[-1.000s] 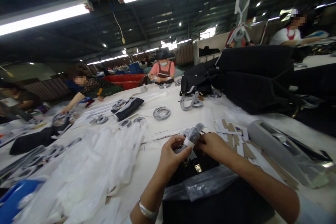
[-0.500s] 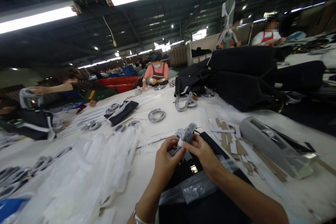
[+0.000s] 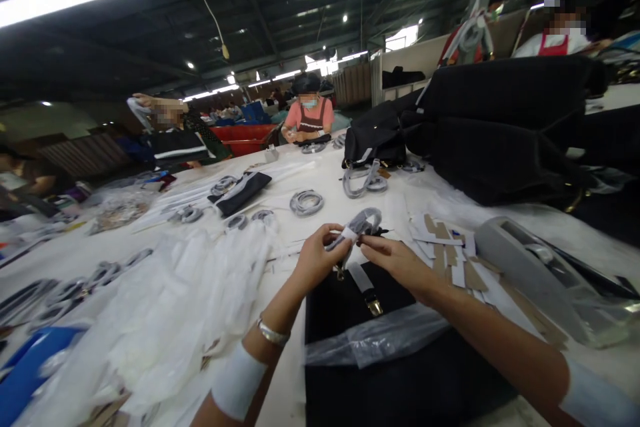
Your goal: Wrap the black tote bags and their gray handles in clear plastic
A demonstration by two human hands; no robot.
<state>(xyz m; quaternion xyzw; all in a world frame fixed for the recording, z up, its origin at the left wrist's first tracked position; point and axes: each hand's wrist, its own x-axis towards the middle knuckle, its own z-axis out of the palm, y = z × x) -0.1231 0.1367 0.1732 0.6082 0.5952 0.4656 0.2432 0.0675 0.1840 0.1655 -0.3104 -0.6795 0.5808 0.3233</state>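
Note:
My left hand (image 3: 318, 257) and my right hand (image 3: 395, 259) both pinch a grey wrapped bag handle (image 3: 361, 223) with a white band of tape around it. The handle rises from a black bag (image 3: 350, 307) that lies flat on the white table (image 3: 350, 203) just in front of me. A gold clasp (image 3: 374, 307) shows on the bag's flap. Clear plastic film (image 3: 380, 341) lies across the bag near my right forearm. Both hands are closed on the handle, left thumb on top.
A heap of white plastic bags (image 3: 190, 307) lies left. A grey tape dispenser (image 3: 540, 273) and brown and white paper strips (image 3: 445, 253) sit right. Stacked black bags (image 3: 500, 133) stand at the back right. Grey coiled straps (image 3: 307, 201) dot the table. Other people work around the far side.
My view has shifted back so more of my forearms and the black bag show. Both hands hold the handle slightly higher. The person at the far left has raised a white item.

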